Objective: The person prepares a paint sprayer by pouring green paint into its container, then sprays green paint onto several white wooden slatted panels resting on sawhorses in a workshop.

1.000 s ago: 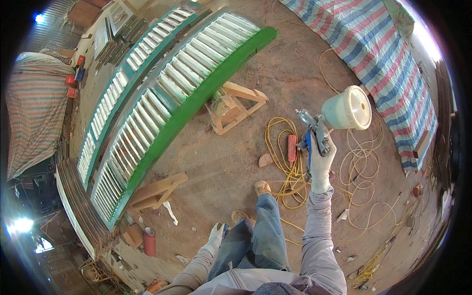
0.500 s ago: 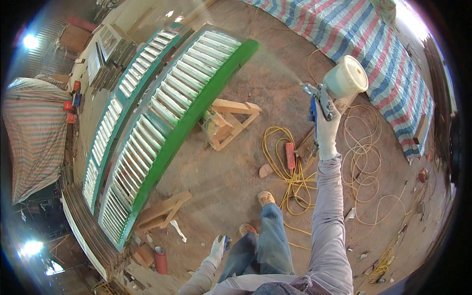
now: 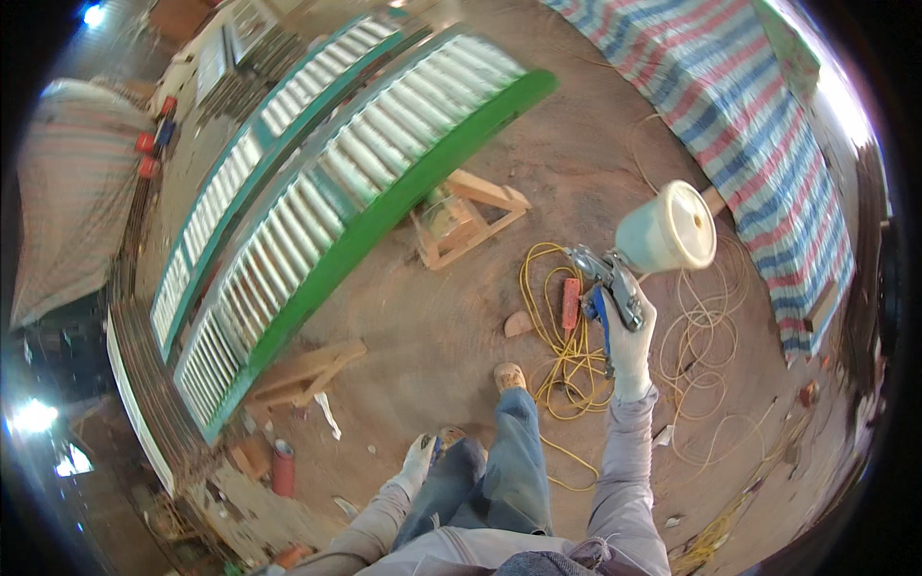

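Note:
My right hand point(image 3: 632, 338), in a white glove with blue on the palm side, is wrapped round a metal spray gun point(image 3: 615, 278). A pale cup with a cream lid point(image 3: 688, 227) is fixed to the gun. No mist shows at the nozzle. To the left, apart from the gun, a long curved louvred shutter panel point(image 3: 357, 219) with white-coated slats and a green edge rests on wooden trestles. My left hand point(image 3: 417, 463), also gloved, hangs low beside my leg with its fingers curled; whatever they might hold is hidden.
A second louvred panel point(image 3: 217, 223) lies behind the first. One wooden trestle point(image 3: 471, 219) stands under the panel, another point(image 3: 309, 372) nearer. Yellow hose point(image 3: 567, 379), a red block point(image 3: 570, 303) and pale hose coils point(image 3: 706, 336) lie on the floor. Striped sheeting point(image 3: 715, 125) covers something at right.
My right hand has lowered the spray gun toward me, away from the panel's far end. The mist at its nozzle is gone. The view has shifted; my left hand stays by my leg.

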A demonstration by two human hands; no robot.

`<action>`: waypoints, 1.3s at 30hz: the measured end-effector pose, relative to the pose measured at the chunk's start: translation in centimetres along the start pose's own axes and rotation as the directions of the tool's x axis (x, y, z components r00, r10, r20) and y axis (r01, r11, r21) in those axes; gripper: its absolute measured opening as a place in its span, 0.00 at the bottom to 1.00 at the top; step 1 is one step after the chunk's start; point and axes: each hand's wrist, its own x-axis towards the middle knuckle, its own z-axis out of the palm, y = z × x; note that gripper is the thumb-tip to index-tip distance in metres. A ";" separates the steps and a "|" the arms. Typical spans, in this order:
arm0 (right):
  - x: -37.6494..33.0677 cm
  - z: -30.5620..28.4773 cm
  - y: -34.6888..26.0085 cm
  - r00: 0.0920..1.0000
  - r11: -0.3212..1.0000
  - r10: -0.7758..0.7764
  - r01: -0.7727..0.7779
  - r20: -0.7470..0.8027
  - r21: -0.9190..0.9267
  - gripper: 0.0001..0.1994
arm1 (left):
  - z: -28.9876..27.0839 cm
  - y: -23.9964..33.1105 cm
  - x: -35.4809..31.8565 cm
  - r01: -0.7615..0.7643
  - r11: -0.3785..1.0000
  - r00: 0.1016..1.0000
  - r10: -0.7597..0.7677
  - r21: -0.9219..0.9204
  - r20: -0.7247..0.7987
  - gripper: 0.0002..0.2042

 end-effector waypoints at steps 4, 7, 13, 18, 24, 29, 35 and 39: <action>-2.7 3.2 0.0 1.000 0.998 0.019 -0.018 0.019 -0.059 0.19 | 0.1 -0.1 -1.4 -0.076 0.996 0.997 0.075 0.042 0.009 0.10; -5.4 5.8 0.7 0.996 0.996 0.028 -0.021 0.084 -0.088 0.20 | -0.4 -1.7 -2.2 -0.053 0.997 0.998 0.051 -0.058 -0.039 0.12; -14.4 11.2 0.2 0.959 0.987 -0.020 0.064 0.282 -0.147 0.22 | -3.9 -7.7 -3.0 -0.016 0.993 0.998 0.009 -0.120 -0.061 0.13; -23.6 16.7 -0.6 0.916 0.990 -0.006 0.062 0.400 -0.128 0.22 | -9.4 -14.5 -4.2 -0.029 0.967 0.999 0.017 -0.253 -0.049 0.13; -35.4 23.7 -2.5 0.865 0.985 -0.066 0.136 0.497 -0.107 0.22 | -19.7 -25.1 -6.2 -0.112 0.941 0.986 0.065 -0.320 -0.153 0.11; -43.3 28.2 -4.7 0.803 1.000 0.007 -0.001 0.596 -0.011 0.21 | -30.5 -34.4 -9.4 -0.044 0.976 0.956 -0.021 -0.215 -0.291 0.11; -46.3 29.4 -5.3 0.894 0.999 0.033 -0.032 0.447 -0.009 0.20 | -37.9 -40.4 -12.5 0.078 0.963 0.913 -0.173 -0.260 -0.368 0.11; -46.0 27.6 -5.3 0.971 0.999 0.008 0.001 0.240 -0.035 0.21 | -37.1 -40.8 -13.1 0.088 0.948 0.923 -0.193 -0.305 -0.334 0.12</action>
